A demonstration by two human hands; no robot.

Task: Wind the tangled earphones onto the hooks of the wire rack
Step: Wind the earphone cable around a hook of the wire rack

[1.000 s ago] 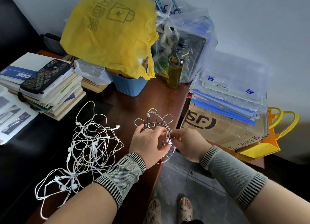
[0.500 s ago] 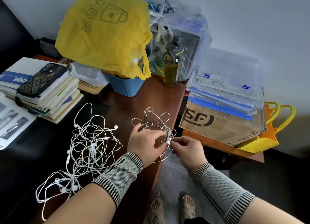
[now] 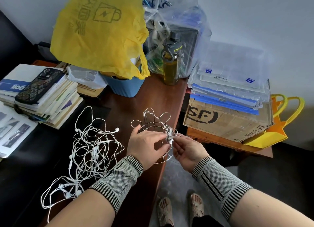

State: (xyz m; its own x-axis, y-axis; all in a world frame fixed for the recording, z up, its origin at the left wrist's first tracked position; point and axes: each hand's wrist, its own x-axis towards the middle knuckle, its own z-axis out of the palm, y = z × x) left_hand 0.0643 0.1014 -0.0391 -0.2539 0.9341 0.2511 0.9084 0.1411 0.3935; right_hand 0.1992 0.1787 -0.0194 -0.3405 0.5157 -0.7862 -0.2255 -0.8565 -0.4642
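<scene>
A round silver wire rack with looped hooks stands at the front edge of the brown desk. My left hand grips its near rim, fingers curled over the wire. My right hand pinches a white earphone cable end against a hook on the rack's right side, where some white cable is wound. A large tangle of white earphones lies on the dark surface to the left of my left forearm, apart from the rack.
A stack of books with a phone on top sits far left. A blue bin under a yellow bag, a bottle and clear bags stand behind. An SF cardboard box with folders is right of the desk.
My right hand has drawn slightly back and down from the rack's right hook, still pinching the cable. My left hand keeps holding the rack. The camera view shifted a little.
</scene>
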